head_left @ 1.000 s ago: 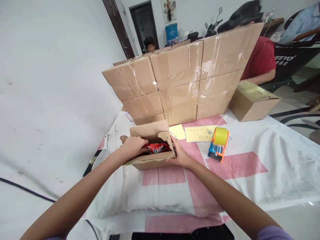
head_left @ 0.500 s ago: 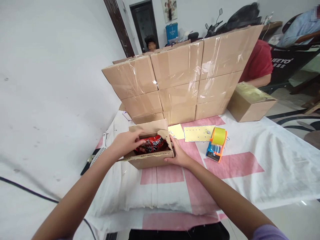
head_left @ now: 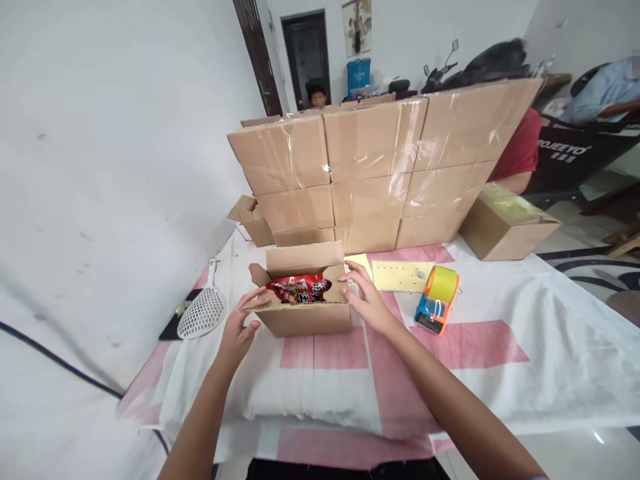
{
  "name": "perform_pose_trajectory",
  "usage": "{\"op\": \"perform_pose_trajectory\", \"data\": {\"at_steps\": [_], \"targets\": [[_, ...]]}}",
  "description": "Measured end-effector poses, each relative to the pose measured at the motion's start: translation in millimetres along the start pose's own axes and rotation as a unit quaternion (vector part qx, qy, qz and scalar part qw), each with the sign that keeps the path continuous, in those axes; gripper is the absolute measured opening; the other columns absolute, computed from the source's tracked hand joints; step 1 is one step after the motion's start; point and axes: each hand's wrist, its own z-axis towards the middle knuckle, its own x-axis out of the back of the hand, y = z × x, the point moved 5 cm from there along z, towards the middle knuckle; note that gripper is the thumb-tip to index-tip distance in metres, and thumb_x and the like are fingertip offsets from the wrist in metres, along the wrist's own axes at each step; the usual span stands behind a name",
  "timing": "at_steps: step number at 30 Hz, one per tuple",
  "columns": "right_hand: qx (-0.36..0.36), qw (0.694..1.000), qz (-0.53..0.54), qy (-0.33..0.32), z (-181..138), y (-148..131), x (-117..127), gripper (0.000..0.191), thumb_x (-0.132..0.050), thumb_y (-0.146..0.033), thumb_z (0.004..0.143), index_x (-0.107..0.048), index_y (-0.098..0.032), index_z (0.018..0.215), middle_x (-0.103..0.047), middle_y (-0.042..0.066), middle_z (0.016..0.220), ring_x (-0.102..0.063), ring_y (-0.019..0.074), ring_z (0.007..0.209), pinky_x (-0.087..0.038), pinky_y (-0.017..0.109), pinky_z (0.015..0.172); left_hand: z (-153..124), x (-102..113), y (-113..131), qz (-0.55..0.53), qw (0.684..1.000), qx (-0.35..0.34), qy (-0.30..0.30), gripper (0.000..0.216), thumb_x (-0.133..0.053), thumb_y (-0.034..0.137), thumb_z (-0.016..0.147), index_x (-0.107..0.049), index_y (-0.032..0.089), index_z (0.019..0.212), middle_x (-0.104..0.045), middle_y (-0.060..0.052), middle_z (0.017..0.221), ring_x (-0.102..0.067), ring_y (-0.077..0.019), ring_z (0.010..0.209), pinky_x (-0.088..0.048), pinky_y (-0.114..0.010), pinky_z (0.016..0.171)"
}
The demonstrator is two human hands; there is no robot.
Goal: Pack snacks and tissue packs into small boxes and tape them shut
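Note:
In front of me an open cardboard box (head_left: 306, 322) stands on the cloth-covered table, its flaps raised. A red printed food packet (head_left: 300, 289) lies inside it. My left hand (head_left: 240, 330) is at the box's left end, fingers apart and the fingertips near the left flap. On the opposite side my right hand (head_left: 367, 297) has its fingers spread by the right flap. Neither hand grips the packet. Whether the fingertips press on the flaps is hard to make out.
A wall of taped cartons (head_left: 370, 193) rises behind the box. To the right lie a tape dispenser (head_left: 437, 300) and a yellow sheet (head_left: 400, 275); a closed carton (head_left: 507, 227) stands farther right. A white perforated strainer (head_left: 203, 312) lies left. Behind the cartons are other people.
My left hand has come out from over the packet to the box's left flap. My right hand has shifted up to the right flap. The view has turned slightly left.

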Motion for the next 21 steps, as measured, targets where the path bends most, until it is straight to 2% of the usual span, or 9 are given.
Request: {"op": "perform_pose_trajectory", "data": {"at_steps": [2, 4, 5, 7, 10, 14, 16, 19, 21], "targets": [[-0.027, 1.000, 0.003, -0.007, 6, 0, -1, 0.024, -0.061, -0.029, 0.085, -0.061, -0.029, 0.110, -0.043, 0.007, 0.152, -0.034, 0.0301, 0.149, -0.028, 0.055, 0.121, 2, 3, -1, 0.010, 0.998, 0.008, 0.063, 0.063, -0.050, 0.078, 0.087, -0.068, 0.023, 0.111, -0.054, -0.016, 0.139, -0.053, -0.0342, 0.131, -0.050, -0.050, 0.104], [-0.045, 0.999, 0.021, -0.016, 10, 2, -3, 0.044, -0.059, -0.023, 0.080, -0.054, -0.031, 0.123, -0.045, 0.006, 0.151, -0.038, 0.0289, 0.147, -0.032, 0.054, 0.119, 3, 3, -6, -0.001, 0.993, 0.021, 0.112, 0.062, -0.061, 0.072, 0.084, -0.062, 0.024, 0.124, -0.045, -0.017, 0.147, -0.054, -0.0340, 0.131, -0.055, -0.046, 0.095], [-0.044, 0.998, 0.034, -0.019, 11, 4, -4, 0.053, -0.058, -0.022, 0.079, -0.049, -0.033, 0.130, -0.045, 0.006, 0.151, -0.040, 0.0281, 0.145, -0.034, 0.053, 0.118, 4, 0, -10, -0.018, 0.993, 0.027, 0.112, 0.068, -0.063, 0.071, 0.083, -0.056, 0.025, 0.132, -0.044, -0.018, 0.150, -0.055, -0.0340, 0.131, -0.055, -0.045, 0.094], [-0.026, 0.998, 0.062, -0.018, 13, 7, -7, 0.067, -0.058, -0.024, 0.081, -0.037, -0.036, 0.143, -0.043, 0.007, 0.152, -0.041, 0.0272, 0.144, -0.037, 0.051, 0.116, 6, -9, -14, -0.058, 0.995, 0.035, 0.069, 0.079, -0.062, 0.071, 0.084, -0.043, 0.026, 0.146, -0.049, -0.019, 0.148, -0.056, -0.0344, 0.132, -0.050, -0.048, 0.100], [-0.003, 0.996, 0.093, 0.001, 14, 11, -11, 0.080, -0.062, -0.035, 0.086, -0.020, -0.040, 0.154, -0.041, 0.009, 0.151, -0.043, 0.0278, 0.143, -0.041, 0.050, 0.113, 9, -16, -14, -0.100, 0.993, 0.052, 0.020, 0.084, -0.059, 0.071, 0.086, -0.037, 0.021, 0.150, -0.060, -0.020, 0.140, -0.054, -0.0346, 0.135, -0.041, -0.050, 0.112], [-0.012, 0.996, 0.083, 0.020, 14, 11, -14, 0.094, -0.063, -0.049, 0.090, -0.001, -0.040, 0.161, -0.043, 0.011, 0.147, -0.046, 0.0277, 0.140, -0.042, 0.049, 0.113, 13, -11, -7, -0.104, 0.988, 0.101, 0.058, 0.070, -0.052, 0.062, 0.094, -0.038, 0.020, 0.149, -0.065, -0.016, 0.135, -0.058, -0.0307, 0.131, -0.038, -0.049, 0.115], [-0.025, 0.997, 0.076, 0.011, 14, 9, -15, 0.087, -0.058, -0.050, 0.093, -0.006, -0.040, 0.162, -0.041, 0.009, 0.150, -0.044, 0.0273, 0.141, -0.042, 0.048, 0.114, 14, -12, -2, -0.094, 0.985, 0.124, 0.080, 0.065, -0.054, 0.056, 0.095, -0.038, 0.022, 0.148, -0.065, -0.014, 0.134, -0.057, -0.0292, 0.130, -0.039, -0.048, 0.115], [-0.046, 0.996, 0.080, -0.010, 12, 7, -12, 0.064, -0.046, -0.048, 0.099, -0.024, -0.041, 0.158, -0.040, 0.004, 0.153, -0.041, 0.0261, 0.143, -0.041, 0.046, 0.116, 12, -18, 6, -0.100, 0.982, 0.127, 0.094, 0.059, -0.052, 0.051, 0.097, -0.038, 0.023, 0.147, -0.065, -0.013, 0.134, -0.057, -0.0275, 0.130, -0.040, -0.046, 0.114], [-0.037, 0.995, 0.092, 0.001, 10, 6, -8, 0.052, -0.042, -0.048, 0.101, -0.035, -0.039, 0.151, -0.045, 0.005, 0.149, -0.042, 0.0254, 0.142, -0.040, 0.044, 0.117, 10, -21, 7, -0.103, 0.981, 0.125, 0.109, 0.055, -0.049, 0.049, 0.099, -0.039, 0.023, 0.147, -0.062, -0.012, 0.137, -0.055, -0.0260, 0.133, -0.040, -0.044, 0.115]]}}
